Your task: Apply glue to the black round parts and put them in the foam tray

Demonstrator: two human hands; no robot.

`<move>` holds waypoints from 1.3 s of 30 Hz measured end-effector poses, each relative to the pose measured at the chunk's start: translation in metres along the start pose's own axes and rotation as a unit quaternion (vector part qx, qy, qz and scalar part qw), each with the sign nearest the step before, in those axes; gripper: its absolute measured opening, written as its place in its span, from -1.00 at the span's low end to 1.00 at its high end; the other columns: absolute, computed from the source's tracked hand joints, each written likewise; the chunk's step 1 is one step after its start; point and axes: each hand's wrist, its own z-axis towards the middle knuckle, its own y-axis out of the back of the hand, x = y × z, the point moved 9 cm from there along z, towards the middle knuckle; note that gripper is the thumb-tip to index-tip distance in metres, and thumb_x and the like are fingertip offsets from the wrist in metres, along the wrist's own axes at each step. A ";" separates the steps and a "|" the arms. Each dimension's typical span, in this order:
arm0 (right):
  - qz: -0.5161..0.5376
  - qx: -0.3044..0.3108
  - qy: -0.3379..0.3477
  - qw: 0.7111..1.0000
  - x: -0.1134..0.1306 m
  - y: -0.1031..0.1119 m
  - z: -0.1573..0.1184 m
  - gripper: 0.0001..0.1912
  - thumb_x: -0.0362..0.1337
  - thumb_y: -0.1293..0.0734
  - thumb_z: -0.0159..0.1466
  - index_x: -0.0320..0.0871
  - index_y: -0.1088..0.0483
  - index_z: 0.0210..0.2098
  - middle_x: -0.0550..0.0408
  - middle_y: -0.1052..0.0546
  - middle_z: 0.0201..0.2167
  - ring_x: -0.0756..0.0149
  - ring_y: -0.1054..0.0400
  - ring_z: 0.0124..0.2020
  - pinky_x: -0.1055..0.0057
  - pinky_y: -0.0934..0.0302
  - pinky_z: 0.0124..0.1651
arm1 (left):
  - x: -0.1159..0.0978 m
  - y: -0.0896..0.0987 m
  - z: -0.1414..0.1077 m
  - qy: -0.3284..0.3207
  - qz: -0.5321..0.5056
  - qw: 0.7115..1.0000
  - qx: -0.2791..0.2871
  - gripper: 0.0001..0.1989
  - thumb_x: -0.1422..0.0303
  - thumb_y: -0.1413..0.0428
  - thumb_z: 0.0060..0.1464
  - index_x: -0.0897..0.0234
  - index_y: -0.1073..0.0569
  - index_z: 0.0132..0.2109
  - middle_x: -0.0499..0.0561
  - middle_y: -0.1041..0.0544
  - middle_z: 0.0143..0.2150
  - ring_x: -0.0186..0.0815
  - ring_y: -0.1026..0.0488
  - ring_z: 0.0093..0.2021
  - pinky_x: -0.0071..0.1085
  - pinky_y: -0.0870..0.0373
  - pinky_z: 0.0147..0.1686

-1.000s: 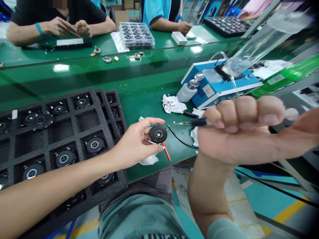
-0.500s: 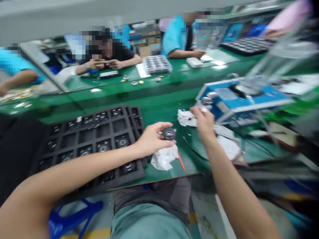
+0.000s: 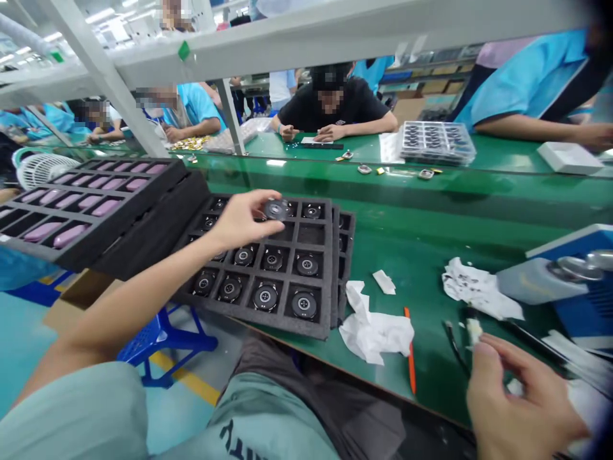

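My left hand (image 3: pixel 249 220) pinches a round black watch case (image 3: pixel 276 209) between thumb and fingers. It is held above a black foam tray (image 3: pixel 326 275) whose square compartments hold several similar watch cases (image 3: pixel 304 303), round backs upward. At the lower right, my right hand (image 3: pixel 522 396) is closed, its thumb and forefinger pressed together. A small pale piece (image 3: pixel 474 330) shows just beyond those fingertips; whether they grip it is unclear. Near that hand lie a black cable (image 3: pixel 454 348) and a crumpled, black-spotted tissue (image 3: pixel 472 287).
Another crumpled tissue (image 3: pixel 376 332) lies beside an orange stick (image 3: pixel 410 358) near the table edge. A bottle with a metal top (image 3: pixel 527 281) stands by a blue box (image 3: pixel 584 306). Foam trays of pink items (image 3: pixel 108 207) are at left. Co-workers sit across the green table (image 3: pixel 412 236).
My left hand has carried the watch case leftward from beside the tray to over it. My right hand has moved from the spotted tissue toward me. The view has turned left.
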 end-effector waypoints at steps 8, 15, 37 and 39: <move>0.037 -0.060 0.126 0.990 0.023 -0.003 -0.017 -0.86 -0.22 -0.40 0.26 -0.05 -0.49 -0.44 -0.05 -0.65 -0.46 0.01 -0.57 -0.43 0.14 -0.40 -0.26 | 0.096 0.063 0.017 0.067 0.081 0.993 -0.049 -0.35 0.08 -0.37 -0.20 0.40 -0.62 0.02 0.28 -0.60 0.16 0.09 -0.47 0.22 0.02 -0.24 0.32; 0.046 -0.024 0.110 0.993 0.031 -0.001 -0.029 -0.85 -0.25 -0.38 0.30 -0.14 -0.52 -0.39 -0.03 -0.63 -0.42 0.13 -0.52 -0.36 0.20 -0.37 -0.16 | 0.106 0.046 0.020 0.062 0.156 0.985 0.041 -0.17 -0.08 -0.33 -0.20 0.36 -0.55 0.16 0.34 -0.43 0.35 0.24 -0.08 0.50 0.14 0.04 0.43; 0.079 -0.025 0.105 0.991 0.028 -0.006 -0.032 -0.88 -0.34 -0.37 0.31 -0.15 -0.51 -0.38 0.01 -0.62 -0.43 0.21 -0.49 -0.36 0.28 -0.35 -0.18 | 0.061 0.000 0.076 -0.079 0.231 0.930 0.273 -0.30 -0.07 -0.38 -0.22 0.27 -0.65 0.02 0.20 -0.58 0.19 0.01 -0.45 0.23 -0.12 -0.21 0.35; 0.081 -0.026 0.096 0.992 0.029 -0.006 -0.027 -0.88 -0.33 -0.37 0.31 -0.13 -0.50 -0.37 0.04 -0.62 -0.43 0.22 -0.49 -0.35 0.28 -0.35 -0.19 | 0.055 0.001 0.077 -0.080 0.235 0.933 0.262 -0.33 -0.10 -0.36 -0.22 0.24 -0.66 -0.02 0.17 -0.61 0.15 0.02 -0.49 0.19 -0.11 -0.26 0.32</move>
